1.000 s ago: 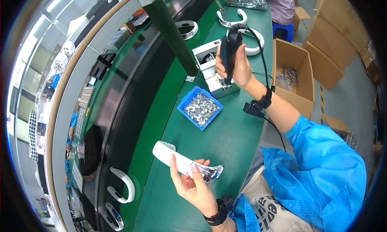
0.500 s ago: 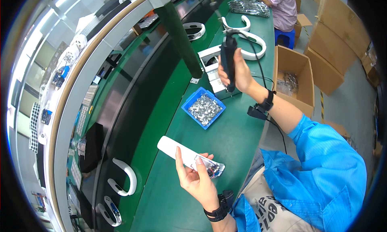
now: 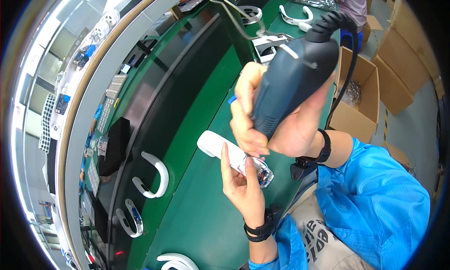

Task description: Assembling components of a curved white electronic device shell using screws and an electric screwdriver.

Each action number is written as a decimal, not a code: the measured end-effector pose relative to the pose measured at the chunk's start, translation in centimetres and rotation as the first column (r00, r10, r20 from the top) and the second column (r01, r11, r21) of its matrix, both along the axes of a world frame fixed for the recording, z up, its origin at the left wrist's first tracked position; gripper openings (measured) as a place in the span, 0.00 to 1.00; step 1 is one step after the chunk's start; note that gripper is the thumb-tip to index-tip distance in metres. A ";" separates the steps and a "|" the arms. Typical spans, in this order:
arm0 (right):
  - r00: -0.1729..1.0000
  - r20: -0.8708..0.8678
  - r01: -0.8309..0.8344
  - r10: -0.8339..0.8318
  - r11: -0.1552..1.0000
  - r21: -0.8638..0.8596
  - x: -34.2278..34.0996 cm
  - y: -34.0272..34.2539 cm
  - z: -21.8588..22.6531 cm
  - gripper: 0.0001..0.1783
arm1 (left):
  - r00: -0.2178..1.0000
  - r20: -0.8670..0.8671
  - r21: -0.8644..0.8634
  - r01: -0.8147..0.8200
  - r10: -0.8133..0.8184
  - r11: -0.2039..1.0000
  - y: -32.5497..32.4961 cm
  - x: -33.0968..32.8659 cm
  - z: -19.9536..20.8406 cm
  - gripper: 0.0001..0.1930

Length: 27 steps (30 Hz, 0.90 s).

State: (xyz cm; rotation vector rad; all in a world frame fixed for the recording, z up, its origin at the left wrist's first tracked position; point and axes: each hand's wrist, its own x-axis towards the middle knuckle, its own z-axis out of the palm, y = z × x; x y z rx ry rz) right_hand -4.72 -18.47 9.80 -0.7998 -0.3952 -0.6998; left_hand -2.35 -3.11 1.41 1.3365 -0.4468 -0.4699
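Observation:
My left hand (image 3: 246, 195) holds a white curved plastic housing (image 3: 219, 144) above the green bench, fingers wrapped under it and thumb on top. At the housing's near end, a small circuit board with wires (image 3: 266, 176) lies exposed. My right hand (image 3: 300, 131) grips a dark electric screwdriver (image 3: 295, 75) with its cable end tilted up toward me. The driver's tip is hidden behind the right fingers, close to the housing; I cannot tell whether it touches. A blue tray (image 3: 232, 99) shows only as a sliver behind that hand.
White U-shaped housings lie on the dark conveyor side (image 3: 161, 176) and at the bench's near edge (image 3: 176, 261). A wire hook (image 3: 229, 9) hangs by a green post (image 3: 236, 35). Cardboard boxes (image 3: 358, 117) stand at right. Another person (image 3: 350, 5) sits at the far end.
My right hand has brought the screwdriver down and nearer, over the housing, covering the blue tray of small metal parts. The view has shifted; another white housing shows at the lower edge.

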 end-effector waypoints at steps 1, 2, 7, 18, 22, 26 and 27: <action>0.999 -0.030 -0.022 0.023 1.000 0.018 0.4 0.6 -0.2 0.64 | 1.000 -0.001 0.003 -0.006 0.006 1.000 0.2 0.1 0.0 0.32; 0.998 -0.056 -0.005 0.004 1.000 -0.017 0.6 0.8 -0.3 0.65 | 1.000 0.015 0.008 -0.006 0.006 1.000 0.2 0.1 0.0 0.32; 0.997 0.002 -0.076 0.077 0.996 -0.042 1.0 1.6 -0.9 0.61 | 1.000 0.017 0.033 -0.005 0.004 0.999 0.5 0.1 0.4 0.19; 0.974 -0.203 0.033 -0.102 0.948 -0.316 1.1 2.5 -1.8 0.58 | 0.998 0.039 -0.019 -0.055 0.056 0.998 0.5 -0.1 -1.8 0.20; 0.970 -0.242 -0.074 0.013 0.967 -0.244 1.2 2.9 -1.0 0.56 | 0.997 -0.051 -0.127 -0.061 0.055 0.990 -0.3 -0.8 -2.4 0.23; 0.961 -0.276 -0.094 0.018 0.961 -0.261 2.2 2.9 -1.6 0.54 | 0.992 -0.126 -0.176 -0.051 0.029 0.983 -0.1 -0.7 -1.7 0.21; 0.961 -0.272 -0.112 0.042 0.962 -0.249 2.1 2.8 -1.7 0.53 | 0.993 -0.117 -0.172 -0.041 0.021 0.984 -0.1 -0.8 -1.5 0.22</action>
